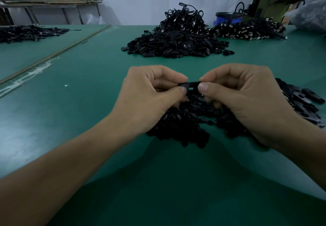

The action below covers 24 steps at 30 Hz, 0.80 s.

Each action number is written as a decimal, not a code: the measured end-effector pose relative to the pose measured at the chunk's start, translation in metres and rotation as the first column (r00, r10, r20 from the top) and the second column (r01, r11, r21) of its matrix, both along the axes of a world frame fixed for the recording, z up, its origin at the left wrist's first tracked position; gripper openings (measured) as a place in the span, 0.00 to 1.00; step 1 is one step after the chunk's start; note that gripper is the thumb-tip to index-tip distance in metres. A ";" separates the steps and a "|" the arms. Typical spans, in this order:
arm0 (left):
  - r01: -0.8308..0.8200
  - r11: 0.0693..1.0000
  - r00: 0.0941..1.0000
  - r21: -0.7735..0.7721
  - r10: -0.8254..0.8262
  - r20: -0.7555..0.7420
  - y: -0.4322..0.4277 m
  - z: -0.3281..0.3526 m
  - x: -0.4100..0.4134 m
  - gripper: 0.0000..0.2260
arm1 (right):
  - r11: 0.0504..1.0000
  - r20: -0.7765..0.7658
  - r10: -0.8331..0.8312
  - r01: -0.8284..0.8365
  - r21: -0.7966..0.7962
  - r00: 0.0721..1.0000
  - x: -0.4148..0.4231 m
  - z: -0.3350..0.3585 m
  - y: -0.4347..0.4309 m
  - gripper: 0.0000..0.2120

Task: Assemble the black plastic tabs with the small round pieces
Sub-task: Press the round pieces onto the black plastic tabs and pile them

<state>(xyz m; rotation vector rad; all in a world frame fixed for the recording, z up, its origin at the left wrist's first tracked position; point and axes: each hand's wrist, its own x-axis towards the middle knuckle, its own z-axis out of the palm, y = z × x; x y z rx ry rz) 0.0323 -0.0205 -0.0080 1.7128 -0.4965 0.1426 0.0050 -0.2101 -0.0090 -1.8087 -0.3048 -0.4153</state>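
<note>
The grip of the left hand [150, 95] is closed on one end of a black tab [191, 86], thumb on the near side and forefinger curled over the top. The grip of the right hand [247, 98] pinches the other end the same way. The tab lies level between the two thumbs, held above the tabletop [88, 119], and a small pale slot shows in its middle. The other fingers of both hands are curled under; whether they hold a small round piece cannot be told. Directly below the hands lies a pile of small black pieces [185, 128], partly hidden by the wrists. To the right of it, behind the right hand, is a spread of flat black tabs [303, 100]. Farther back in the middle stands a big heap of black parts [176, 40] with looped cords on top. Another heap with metal ends [247, 29] lies to its right, and a low pile [26, 32] at far left. A thin rod [53, 54] runs slantwise across the left of the tabletop. At the far right are a blue bucket [229, 18], a green machine [275, 1] and a clear bag [310, 13]. Both forearms reach in from the lower corners, bare, wrists bent slightly inward so that the knuckles face each other.
</note>
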 end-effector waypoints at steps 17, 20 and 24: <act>0.021 0.999 1.000 -0.041 -0.021 0.002 -0.005 -0.001 -0.003 0.09 | 0.973 0.020 -0.134 0.135 -0.188 0.991 -0.001 -0.002 0.004 0.04; 0.018 0.999 1.000 -0.046 -0.017 0.012 -0.004 0.000 -0.004 0.08 | 0.990 -0.041 -0.103 0.098 -0.102 0.994 0.000 -0.002 0.006 0.05; 0.018 0.999 1.000 -0.048 -0.017 0.016 -0.005 0.001 -0.004 0.09 | 0.998 -0.086 -0.052 0.050 -0.024 0.995 -0.002 -0.001 0.009 0.07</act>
